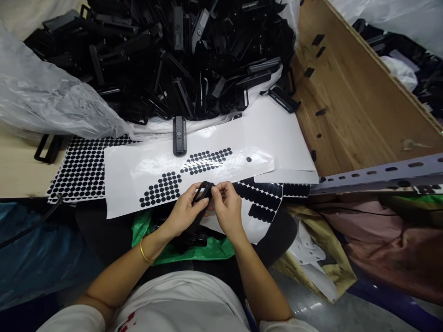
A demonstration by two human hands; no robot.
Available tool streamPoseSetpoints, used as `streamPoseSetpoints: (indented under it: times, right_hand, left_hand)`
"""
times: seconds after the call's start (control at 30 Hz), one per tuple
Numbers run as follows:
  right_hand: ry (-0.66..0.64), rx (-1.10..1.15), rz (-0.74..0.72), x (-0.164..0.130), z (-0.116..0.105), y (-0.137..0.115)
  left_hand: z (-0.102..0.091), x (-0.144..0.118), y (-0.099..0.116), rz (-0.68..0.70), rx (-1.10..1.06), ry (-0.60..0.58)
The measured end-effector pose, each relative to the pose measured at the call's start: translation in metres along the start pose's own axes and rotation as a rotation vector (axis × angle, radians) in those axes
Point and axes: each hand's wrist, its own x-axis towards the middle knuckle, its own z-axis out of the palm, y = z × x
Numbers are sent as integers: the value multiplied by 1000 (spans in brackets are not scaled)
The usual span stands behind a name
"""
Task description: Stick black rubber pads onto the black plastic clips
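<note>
Between my two hands, just over the near edge of a white sticker sheet, is a black plastic part [204,190] with a patterned face and a loop-like opening. My left hand [188,210] is closed around its left side, thumb along the front. The fingers of my right hand [226,203] are pinched at its right end; whether they also hold a small sticker is hidden. The white sheet [121,170] carries patches of round black stickers [162,189], with one loose dot [248,159] at its right. A similar black part [179,136] lies on the sheet's far edge.
A big heap of black plastic parts [178,27] fills the back, with clear plastic wrap [62,92] at left. A wooden board [346,92] slants along the right. More dotted sheets [86,168] lie at left. Green plastic [218,249] is on my lap; a bag [332,258] stands lower right.
</note>
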Motion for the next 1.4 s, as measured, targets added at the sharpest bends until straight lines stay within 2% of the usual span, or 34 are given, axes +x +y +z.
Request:
streamPoseSetpoints:
  times: [0.17, 0.23, 0.3, 0.37, 0.4, 0.43, 0.53, 0.6, 0.7, 0.77, 0.87, 0.97, 1.03, 1.13, 1.27, 1.4]
  right_hand:
    - [0, -213, -107, -3, -2, 2]
    - [39, -220, -139, 0, -8, 3]
    - [84, -213, -152, 6, -16, 5]
    - [87, -236, -163, 16, -22, 5]
    - [75, -257, -173, 21, -24, 4]
    - [59, -281, -181, 26, -24, 3]
    - [-17, -314, -180, 38, -15, -2]
    - [-99, -313, -181, 42, -2, -6]
    - [-205, -366, -215, 42, 22, -7]
    - [-201, -452, -222, 43, 37, -6]
    - [-169, -582, -168, 50, 52, -4]
    - [-200, -586, -117, 57, 51, -3]
    - [-221, -489, -116, 59, 44, -3]
    - [-223, -179, -111, 52, 31, -2]
    - [-174, 274, -5, 32, 20, -1]
    - [-188, 430, 86, 16, 18, -1]
  left_hand:
    - [-12, -4, 2, 24, 98, -19]
    - [-21, -10, 10, 34, 241, -121]
    - [-31, -15, 22, 40, 425, -276]
    - [-38, -14, 36, 58, 566, -336]
    - [-40, -9, 43, 80, 609, -286]
    - [-41, -1, 50, 119, 637, -182]
    - [-42, 39, 63, 319, 690, 258]
    - [-42, 72, 67, 421, 735, 409]
    - [-44, 108, 64, 398, 739, 469]
    - [-47, 117, 60, 415, 760, 472]
    - [-52, 111, 57, 440, 877, 483]
    - [-58, 96, 59, 422, 924, 542]
    - [-61, 85, 60, 400, 881, 555]
    - [-59, 65, 55, 342, 702, 443]
    - [-39, 36, 36, 203, 194, 246]
    - [-17, 18, 18, 52, -230, 137]
